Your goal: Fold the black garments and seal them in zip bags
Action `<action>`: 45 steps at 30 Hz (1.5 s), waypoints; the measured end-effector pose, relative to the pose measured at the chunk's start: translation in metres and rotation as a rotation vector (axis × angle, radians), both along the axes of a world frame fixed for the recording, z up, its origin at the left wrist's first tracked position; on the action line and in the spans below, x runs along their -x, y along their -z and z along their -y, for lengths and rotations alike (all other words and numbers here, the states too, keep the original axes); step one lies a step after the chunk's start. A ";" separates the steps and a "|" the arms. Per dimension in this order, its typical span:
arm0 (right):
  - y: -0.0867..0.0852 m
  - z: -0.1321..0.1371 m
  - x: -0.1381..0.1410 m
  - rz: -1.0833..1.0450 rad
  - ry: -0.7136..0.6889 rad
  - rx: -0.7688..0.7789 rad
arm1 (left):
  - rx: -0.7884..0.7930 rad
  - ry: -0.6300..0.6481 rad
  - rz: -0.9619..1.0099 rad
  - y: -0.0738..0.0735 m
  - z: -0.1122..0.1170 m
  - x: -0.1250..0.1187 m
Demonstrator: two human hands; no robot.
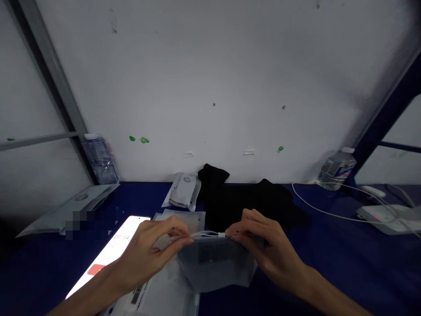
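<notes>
My left hand (149,252) and my right hand (266,245) both pinch the top edge of a translucent zip bag (215,263) held just above the blue table. A dark item shows through the bag's plastic. The white zip strip runs between my fingertips. Under the bag lies a stack of similar flat bags (171,294). A lit phone (112,254) with a timer screen rests to the left of my left hand.
A pile of black fabric (250,202) lies behind the bag. A white pouch (184,191) sits near the wall. Plastic bottles stand at the left (100,160) and right (337,169). A power strip (384,217) with white cables is far right. Grey bags (69,208) lie left.
</notes>
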State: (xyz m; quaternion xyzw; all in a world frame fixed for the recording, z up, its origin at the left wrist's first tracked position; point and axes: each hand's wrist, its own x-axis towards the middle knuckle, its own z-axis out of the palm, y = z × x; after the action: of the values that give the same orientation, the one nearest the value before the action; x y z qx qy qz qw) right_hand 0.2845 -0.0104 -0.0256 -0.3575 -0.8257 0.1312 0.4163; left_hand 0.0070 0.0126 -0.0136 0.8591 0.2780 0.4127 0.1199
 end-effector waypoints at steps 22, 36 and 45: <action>-0.018 -0.014 0.015 0.052 -0.067 0.054 | 0.105 -0.048 -0.023 -0.008 -0.003 0.004; -0.023 -0.012 0.029 0.081 0.003 0.048 | 0.112 -0.037 0.014 -0.006 0.002 -0.001; -0.011 -0.013 0.038 -0.089 0.010 -0.004 | 0.083 -0.036 -0.016 -0.004 0.004 -0.001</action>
State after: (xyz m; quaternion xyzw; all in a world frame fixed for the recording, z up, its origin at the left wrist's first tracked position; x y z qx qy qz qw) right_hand 0.2461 0.0022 -0.0149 -0.3546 -0.8047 0.1434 0.4540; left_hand 0.0076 0.0087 -0.0092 0.8516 0.3112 0.3958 0.1459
